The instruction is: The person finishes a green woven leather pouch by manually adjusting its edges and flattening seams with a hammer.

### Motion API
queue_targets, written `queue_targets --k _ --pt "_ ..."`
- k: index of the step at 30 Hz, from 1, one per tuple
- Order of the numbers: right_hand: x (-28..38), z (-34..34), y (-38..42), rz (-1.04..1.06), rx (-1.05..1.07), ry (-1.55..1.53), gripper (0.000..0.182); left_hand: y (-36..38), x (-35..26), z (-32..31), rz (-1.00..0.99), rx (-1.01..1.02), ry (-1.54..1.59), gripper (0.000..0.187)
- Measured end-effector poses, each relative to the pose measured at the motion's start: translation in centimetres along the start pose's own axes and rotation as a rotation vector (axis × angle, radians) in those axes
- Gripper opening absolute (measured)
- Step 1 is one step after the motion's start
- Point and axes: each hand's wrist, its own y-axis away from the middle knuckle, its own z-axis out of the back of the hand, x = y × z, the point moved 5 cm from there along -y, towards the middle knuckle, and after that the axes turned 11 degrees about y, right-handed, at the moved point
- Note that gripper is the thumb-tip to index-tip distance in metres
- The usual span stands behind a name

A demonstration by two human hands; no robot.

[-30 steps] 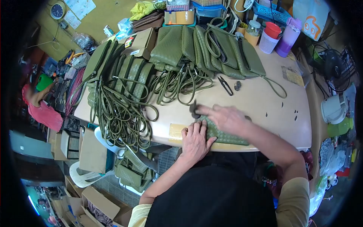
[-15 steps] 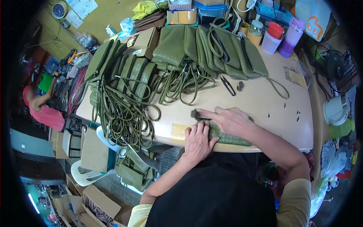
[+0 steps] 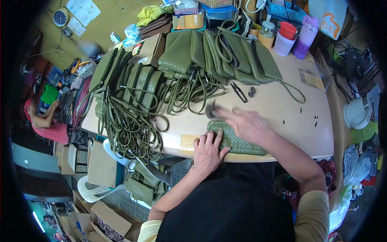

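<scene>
A green woven-pattern pouch lies flat at the table's front edge. My left hand rests on its left end, fingers stretched out and pressing it down. Above the pouch, my right hand is closed around a hammer with a dark head, its index finger reaching along the handle. Motion blurs the hammer head, and most of the handle is hidden by the hand. The head is raised just beyond the pouch's far left corner. Thread snips and a small dark lump lie farther back.
Green pouches with wrist straps are piled at the back, and a tangle of green cords hangs over the left edge. Cups and a purple bottle stand back right. A person in red is at far left.
My right hand has lifted the hammer up and away from the pouch, uncovering the pouch's far left corner. My left hand stays on the pouch. The view has shifted slightly.
</scene>
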Motion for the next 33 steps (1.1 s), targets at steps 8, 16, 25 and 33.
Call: queue_targets --k 8,16,25,33 --pt "-2.1 0.8 2.9 -0.09 -0.058 0.053 0.048 -0.9 -0.8 0.2 0.019 0.167 -0.051 0.057" --pt "-3.2 1.4 5.1 -0.187 0.001 0.069 0.044 -1.0 -1.1 -0.5 -0.138 0.146 0.097 0.054" --pt "-5.5 1.9 8.1 -0.27 -0.079 0.06 0.047 -1.6 -3.2 -1.7 -0.207 0.226 0.102 0.056" --pt "-6.3 1.8 11.2 -0.328 -0.017 0.086 0.049 -1.5 -5.2 -1.5 -0.278 0.303 0.009 0.061"
